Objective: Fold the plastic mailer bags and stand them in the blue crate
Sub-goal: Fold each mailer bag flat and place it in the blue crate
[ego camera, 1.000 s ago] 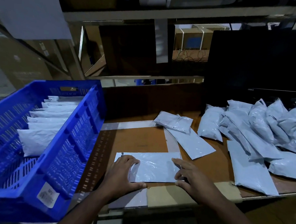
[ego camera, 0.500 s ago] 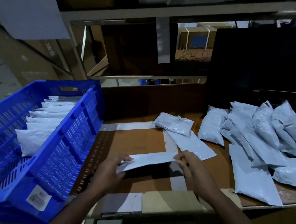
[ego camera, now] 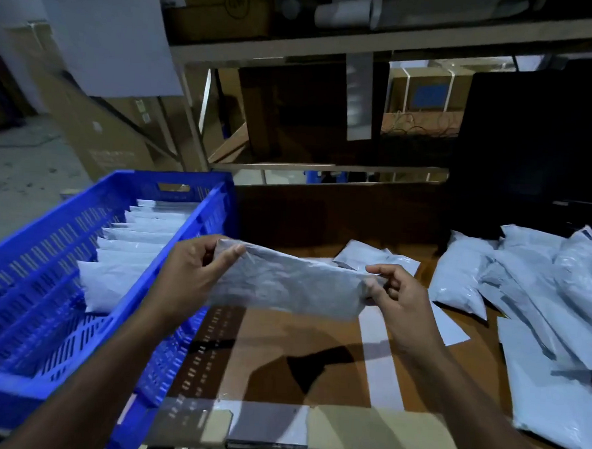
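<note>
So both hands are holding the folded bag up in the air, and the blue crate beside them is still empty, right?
Not quite. Both hands, left and right, do hold the folded bag up in the air, but the head view shows the blue crate already has a row of folded bags standing in it.

glossy plastic mailer (ego camera: pixel 284 285), perforated plastic crate (ego camera: pixel 43 314)

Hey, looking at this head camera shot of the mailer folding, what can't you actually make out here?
Head view only:
- Held mailer bag: its far face and any fold, turned away from the camera.
- Blue crate: left part cut by the frame edge; rear standing bags overlap, so no count.
- Unfolded pile: cut off at the right edge.
- Right hand: fingertips behind the bag.
- Shelf cartons: too dark to read.
</note>
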`<action>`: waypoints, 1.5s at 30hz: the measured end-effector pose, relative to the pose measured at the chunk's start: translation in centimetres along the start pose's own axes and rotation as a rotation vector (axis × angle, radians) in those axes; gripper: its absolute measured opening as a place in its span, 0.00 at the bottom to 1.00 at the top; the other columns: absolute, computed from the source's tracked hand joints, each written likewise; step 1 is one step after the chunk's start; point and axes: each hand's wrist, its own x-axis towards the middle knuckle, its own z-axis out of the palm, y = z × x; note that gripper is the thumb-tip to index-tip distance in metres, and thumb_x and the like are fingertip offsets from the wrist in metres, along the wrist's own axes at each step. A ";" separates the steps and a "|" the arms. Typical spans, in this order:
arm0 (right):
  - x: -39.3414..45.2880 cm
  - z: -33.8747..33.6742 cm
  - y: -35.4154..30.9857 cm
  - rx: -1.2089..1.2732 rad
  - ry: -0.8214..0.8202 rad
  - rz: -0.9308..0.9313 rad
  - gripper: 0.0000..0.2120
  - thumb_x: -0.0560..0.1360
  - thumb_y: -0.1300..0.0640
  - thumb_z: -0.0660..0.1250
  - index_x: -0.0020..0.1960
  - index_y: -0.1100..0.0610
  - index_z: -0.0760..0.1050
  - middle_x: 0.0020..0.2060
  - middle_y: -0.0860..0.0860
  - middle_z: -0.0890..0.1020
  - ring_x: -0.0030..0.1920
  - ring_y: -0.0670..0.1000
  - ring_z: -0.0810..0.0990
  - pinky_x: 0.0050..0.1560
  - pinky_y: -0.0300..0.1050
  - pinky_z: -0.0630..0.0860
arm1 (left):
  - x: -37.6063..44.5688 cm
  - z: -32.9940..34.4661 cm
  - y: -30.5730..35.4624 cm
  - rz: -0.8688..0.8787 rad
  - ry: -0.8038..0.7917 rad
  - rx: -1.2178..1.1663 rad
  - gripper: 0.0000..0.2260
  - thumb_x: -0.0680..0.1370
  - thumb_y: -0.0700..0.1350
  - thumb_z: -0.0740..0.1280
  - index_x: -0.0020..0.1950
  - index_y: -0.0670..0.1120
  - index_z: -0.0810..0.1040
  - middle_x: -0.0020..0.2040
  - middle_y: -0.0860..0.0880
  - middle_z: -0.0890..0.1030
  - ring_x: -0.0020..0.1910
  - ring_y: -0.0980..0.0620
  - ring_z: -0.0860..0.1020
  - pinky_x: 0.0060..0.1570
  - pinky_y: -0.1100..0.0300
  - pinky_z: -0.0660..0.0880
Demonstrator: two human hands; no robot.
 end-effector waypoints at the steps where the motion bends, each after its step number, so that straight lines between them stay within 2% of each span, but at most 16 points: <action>1: 0.0 0.5 -0.5 0.008 -0.022 -0.007 0.05 0.80 0.55 0.68 0.55 0.49 0.79 0.47 0.46 0.84 0.49 0.44 0.83 0.45 0.40 0.81 | 0.4 -0.8 0.4 0.018 0.019 0.012 0.11 0.79 0.49 0.69 0.45 0.43 0.85 0.37 0.45 0.85 0.36 0.52 0.83 0.35 0.58 0.78; 5: 0.3 3.0 -2.9 -0.005 -0.070 -0.072 0.02 0.79 0.59 0.69 0.49 0.54 0.80 0.41 0.46 0.85 0.42 0.47 0.85 0.41 0.38 0.80 | 1.3 -4.7 1.3 0.067 0.078 0.001 0.13 0.78 0.51 0.69 0.43 0.42 0.84 0.37 0.41 0.85 0.34 0.49 0.81 0.35 0.55 0.76; 9: 1.1 6.1 -7.4 0.028 -0.015 -0.181 0.03 0.79 0.59 0.69 0.47 0.53 0.80 0.41 0.49 0.85 0.41 0.49 0.84 0.40 0.43 0.81 | 2.0 -10.0 2.8 0.152 0.080 -0.005 0.14 0.78 0.51 0.68 0.48 0.40 0.84 0.40 0.44 0.85 0.36 0.54 0.81 0.35 0.60 0.77; 11: 1.4 8.0 -10.2 0.005 -0.033 -0.241 0.02 0.79 0.58 0.69 0.49 0.51 0.80 0.42 0.47 0.84 0.44 0.48 0.84 0.39 0.43 0.82 | 2.5 -13.2 3.1 0.181 0.070 0.002 0.10 0.79 0.48 0.68 0.44 0.44 0.85 0.39 0.49 0.85 0.35 0.58 0.79 0.35 0.63 0.75; 14: 1.9 11.7 -14.1 -0.002 -0.067 -0.304 0.03 0.78 0.58 0.69 0.51 0.51 0.78 0.47 0.45 0.83 0.48 0.42 0.83 0.37 0.37 0.80 | 3.5 -18.7 2.3 0.216 0.048 0.006 0.13 0.81 0.45 0.68 0.38 0.51 0.86 0.33 0.57 0.82 0.32 0.64 0.76 0.34 0.71 0.73; 15: 2.0 13.1 -15.2 0.000 -0.087 -0.318 0.03 0.78 0.57 0.69 0.51 0.50 0.78 0.48 0.45 0.82 0.49 0.40 0.82 0.38 0.37 0.81 | 3.6 -20.7 1.7 0.213 0.034 -0.002 0.10 0.79 0.51 0.70 0.41 0.50 0.87 0.36 0.55 0.84 0.35 0.62 0.78 0.36 0.70 0.75; 17: 2.4 16.0 -17.0 0.000 -0.146 -0.337 0.03 0.78 0.56 0.69 0.51 0.52 0.77 0.48 0.46 0.83 0.51 0.41 0.82 0.39 0.40 0.82 | 4.1 -24.8 0.2 0.209 0.021 0.024 0.19 0.72 0.63 0.75 0.48 0.47 0.87 0.42 0.50 0.85 0.39 0.57 0.80 0.41 0.66 0.79; 20: 3.5 20.9 -18.6 -0.057 -0.244 -0.360 0.03 0.78 0.56 0.69 0.51 0.52 0.77 0.48 0.49 0.82 0.50 0.45 0.83 0.39 0.43 0.83 | 4.7 -30.3 -1.8 0.196 0.015 0.096 0.10 0.73 0.58 0.74 0.48 0.53 0.87 0.43 0.51 0.86 0.41 0.59 0.80 0.43 0.66 0.79; 22: 4.3 24.3 -19.1 -0.109 -0.294 -0.389 0.02 0.78 0.57 0.70 0.49 0.53 0.78 0.46 0.51 0.82 0.46 0.48 0.84 0.36 0.43 0.82 | 5.0 -33.6 -3.3 0.169 -0.028 0.164 0.12 0.71 0.60 0.76 0.51 0.58 0.87 0.46 0.52 0.87 0.44 0.60 0.81 0.46 0.64 0.81; 25: 5.1 28.5 -19.1 -0.245 -0.353 -0.422 0.04 0.78 0.57 0.71 0.46 0.51 0.77 0.41 0.49 0.82 0.39 0.45 0.83 0.36 0.42 0.81 | 5.3 -37.4 -6.0 0.104 -0.106 0.309 0.19 0.71 0.61 0.77 0.58 0.53 0.85 0.52 0.48 0.87 0.53 0.49 0.84 0.55 0.46 0.81; 28: 5.5 30.6 -18.4 -0.494 -0.403 -0.453 0.03 0.77 0.54 0.72 0.48 0.48 0.78 0.40 0.43 0.81 0.39 0.41 0.80 0.41 0.42 0.78 | 5.6 -38.5 -8.3 0.076 -0.208 0.432 0.11 0.73 0.49 0.77 0.53 0.47 0.86 0.50 0.50 0.87 0.53 0.44 0.85 0.52 0.45 0.81; 31: 5.4 31.5 -17.9 -0.768 -0.487 -0.439 0.05 0.76 0.52 0.71 0.51 0.48 0.79 0.43 0.45 0.82 0.44 0.46 0.80 0.45 0.49 0.77 | 6.1 -38.2 -10.3 0.039 -0.335 0.548 0.07 0.74 0.40 0.76 0.48 0.51 0.86 0.45 0.55 0.87 0.47 0.54 0.85 0.49 0.53 0.81; 34: 5.1 32.1 -17.6 -1.141 -0.565 -0.453 0.04 0.76 0.49 0.70 0.49 0.48 0.77 0.46 0.46 0.82 0.49 0.50 0.79 0.41 0.46 0.71 | 7.0 -37.0 -12.1 0.080 -0.447 0.791 0.09 0.74 0.44 0.78 0.43 0.58 0.83 0.41 0.63 0.85 0.40 0.64 0.82 0.46 0.57 0.79; 39: 5.0 34.5 -17.5 -1.544 -0.648 -0.454 0.03 0.73 0.59 0.67 0.42 0.55 0.73 0.42 0.51 0.78 0.45 0.58 0.78 0.38 0.45 0.69 | 8.6 -33.1 -14.7 0.101 -0.601 1.084 0.04 0.73 0.50 0.75 0.44 0.56 0.81 0.39 0.61 0.82 0.40 0.62 0.78 0.46 0.57 0.77; 41: 5.1 35.9 -17.2 -1.652 -0.717 -0.414 0.03 0.74 0.61 0.67 0.46 0.55 0.74 0.47 0.55 0.80 0.51 0.59 0.80 0.41 0.46 0.69 | 9.0 -31.8 -15.3 0.121 -0.641 1.176 0.05 0.74 0.52 0.74 0.44 0.56 0.79 0.37 0.60 0.78 0.41 0.59 0.77 0.43 0.58 0.74; 45: 6.1 38.0 -15.1 -1.766 -0.835 -0.261 0.14 0.73 0.58 0.73 0.57 0.58 0.78 0.57 0.56 0.81 0.56 0.58 0.81 0.45 0.48 0.73 | 10.1 -30.3 -16.0 0.133 -0.670 1.243 0.09 0.74 0.56 0.73 0.50 0.54 0.80 0.40 0.59 0.75 0.48 0.54 0.79 0.40 0.58 0.69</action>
